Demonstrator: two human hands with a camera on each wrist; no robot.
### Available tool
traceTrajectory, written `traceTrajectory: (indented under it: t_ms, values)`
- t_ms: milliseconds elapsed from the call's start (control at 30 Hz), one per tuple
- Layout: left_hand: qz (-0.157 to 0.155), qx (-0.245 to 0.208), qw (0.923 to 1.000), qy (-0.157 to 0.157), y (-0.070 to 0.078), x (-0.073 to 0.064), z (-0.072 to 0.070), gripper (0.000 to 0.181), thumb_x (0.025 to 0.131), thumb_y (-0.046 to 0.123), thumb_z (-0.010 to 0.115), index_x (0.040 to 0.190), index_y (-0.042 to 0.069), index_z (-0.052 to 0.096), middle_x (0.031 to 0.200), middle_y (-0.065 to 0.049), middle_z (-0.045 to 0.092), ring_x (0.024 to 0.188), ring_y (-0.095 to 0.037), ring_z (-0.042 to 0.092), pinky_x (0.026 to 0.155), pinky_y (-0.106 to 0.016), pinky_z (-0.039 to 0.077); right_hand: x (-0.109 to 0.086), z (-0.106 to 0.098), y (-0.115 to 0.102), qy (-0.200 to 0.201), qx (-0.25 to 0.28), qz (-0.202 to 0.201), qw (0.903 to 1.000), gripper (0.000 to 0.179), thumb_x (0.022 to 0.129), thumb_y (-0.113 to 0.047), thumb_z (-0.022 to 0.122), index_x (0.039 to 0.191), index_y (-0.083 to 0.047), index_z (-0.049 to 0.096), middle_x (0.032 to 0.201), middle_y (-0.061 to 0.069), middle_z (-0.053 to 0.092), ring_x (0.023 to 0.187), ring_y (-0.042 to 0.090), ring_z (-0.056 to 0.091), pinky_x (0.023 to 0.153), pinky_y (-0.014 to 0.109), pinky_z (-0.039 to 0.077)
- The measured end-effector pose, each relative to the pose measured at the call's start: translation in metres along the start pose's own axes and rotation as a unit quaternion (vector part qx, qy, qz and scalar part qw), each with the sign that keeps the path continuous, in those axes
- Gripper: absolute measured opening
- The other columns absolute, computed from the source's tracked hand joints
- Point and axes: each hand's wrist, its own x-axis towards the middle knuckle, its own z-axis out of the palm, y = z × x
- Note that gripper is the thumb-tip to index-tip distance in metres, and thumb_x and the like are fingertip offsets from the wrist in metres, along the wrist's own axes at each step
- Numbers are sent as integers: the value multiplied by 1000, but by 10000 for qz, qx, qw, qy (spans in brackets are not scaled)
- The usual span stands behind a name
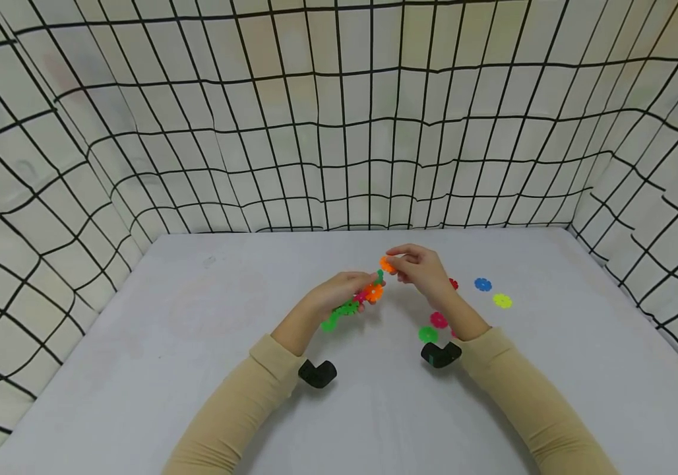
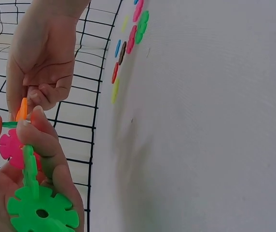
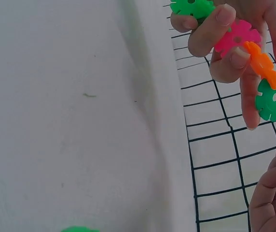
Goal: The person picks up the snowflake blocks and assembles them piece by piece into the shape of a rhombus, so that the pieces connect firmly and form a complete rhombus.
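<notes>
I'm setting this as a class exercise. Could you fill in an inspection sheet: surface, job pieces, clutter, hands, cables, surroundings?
Surface: pale tabletop with small marks.
Job pieces: a chain of notched discs; an orange disc; loose discs, including a blue disc, a yellow disc and a green disc.
Clutter: nothing seen beyond the loose discs.
Left hand: holds the chain above the tabletop.
Right hand: pinches the orange disc at the chain's end; whether joined, unclear.
Cables: nothing seen.
Surroundings: white walls with black grid lines.
</notes>
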Motion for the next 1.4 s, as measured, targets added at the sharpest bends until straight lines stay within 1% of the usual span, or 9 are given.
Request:
traceTrajectory:
  t_ms: [233,500,633,733,800,867,1033,1167,1400]
  values:
    - [23,107,9999,4,1,0,1,50,107,38,52,141,2,60,110,-6,61,71,-14,55,71,-23,46,4,2,0,-47,-46,-100,9999,32,100,-20,69,123,2,67,84,6,69,72,23,58,73,26,53]
    - [115,165,9997,-127,-1,1,2,49,108,37,50,140,1,61,101,-4,59,70,-14,54,70,-24,45,0,4,0,-60,-136,-28,9999,30,100,-20,69,122,1,68,83,7,68,71,24,58,72,28,52]
    - [115,154,9998,-36,-1,1,2,48,108,36,51,139,1,62,102,-4,60,71,-14,55,69,-23,45,-2,5,1,-68,-169,-40,9998,28,101,-19,68,121,1,68,81,5,68,71,27,57,70,28,52]
    - [59,128,9999,90,-1,1,3,47,108,36,52,136,0,64,98,-3,61,69,-14,55,67,-22,43,-3,6,3,-73,-154,-107,9998,30,102,-20,67,122,2,68,82,5,68,70,24,58,69,25,53]
    - [12,118,9998,151,-1,1,4,47,108,35,53,135,-1,65,95,-4,61,68,-13,54,66,-22,42,-4,6,4,-73,-110,-146,9998,32,103,-21,65,124,3,67,85,7,69,68,20,58,68,24,53]
    - [-33,112,9997,215,0,1,5,46,107,34,54,134,-2,65,94,-4,61,67,-12,54,65,-21,41,-5,7,5,-101,-88,-177,9998,34,104,-21,62,128,4,65,90,13,70,67,17,59,68,22,54]
    - [-41,30,9993,379,-1,2,6,45,107,32,55,134,-3,64,93,-4,61,66,-11,54,63,-20,42,-9,8,8,-171,2,-254,9995,35,105,-14,60,134,5,62,97,24,70,69,25,61,69,23,55]
    - [31,-40,9989,469,-1,2,8,42,107,31,57,129,-4,66,90,-3,59,64,-11,52,62,-19,40,-12,9,9,-122,146,-324,9993,35,104,-10,61,135,5,61,95,22,71,69,26,61,68,22,55]
    - [107,-92,9979,635,1,3,11,38,106,28,59,124,-4,68,93,-1,59,67,-11,50,64,-20,40,-15,11,8,4,461,-323,9984,36,103,-7,60,136,8,60,87,10,72,64,16,58,66,19,53]
